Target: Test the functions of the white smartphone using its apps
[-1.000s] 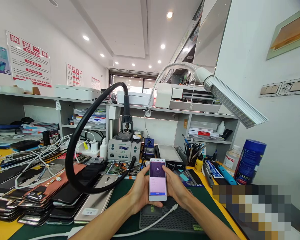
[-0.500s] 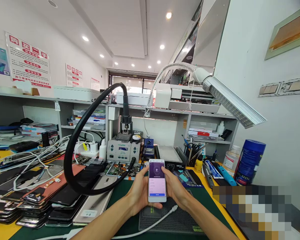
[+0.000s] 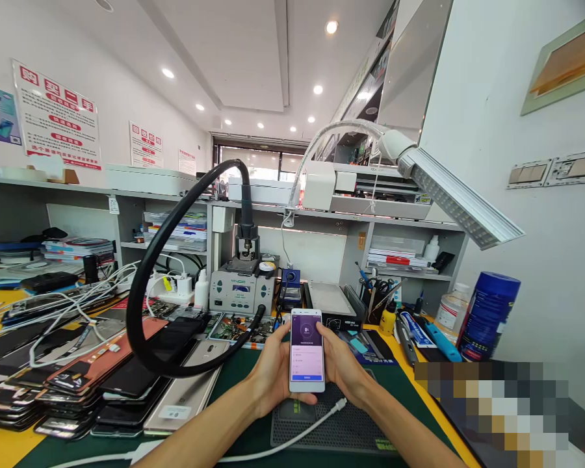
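A white smartphone [image 3: 307, 357] stands upright between my two hands, its lit screen purple at the top and pale below with a blue bar. My left hand [image 3: 273, 370] grips its left edge, with fingers reaching behind and under it. Along the right edge my right hand [image 3: 344, 361] is closed on the same phone, thumb near the upper side of the screen. Beneath lies a dark textured work pad [image 3: 331, 429] on a green mat [image 3: 244, 370]. A white cable [image 3: 297, 439] crosses the pad, its plug end close to my right wrist and apart from the phone.
Stacked phones and phone parts [image 3: 78, 383] cover the left side. A thick black hose [image 3: 139, 312] arches from a soldering station [image 3: 241, 289]. A lamp [image 3: 463, 195] hangs at right, above a blue can [image 3: 490, 315], a bottle [image 3: 451, 309] and hand tools [image 3: 407, 341].
Both hands keep hold of the phone in nearly the same place. The view has shifted very slightly; the screen shows much the same layout.
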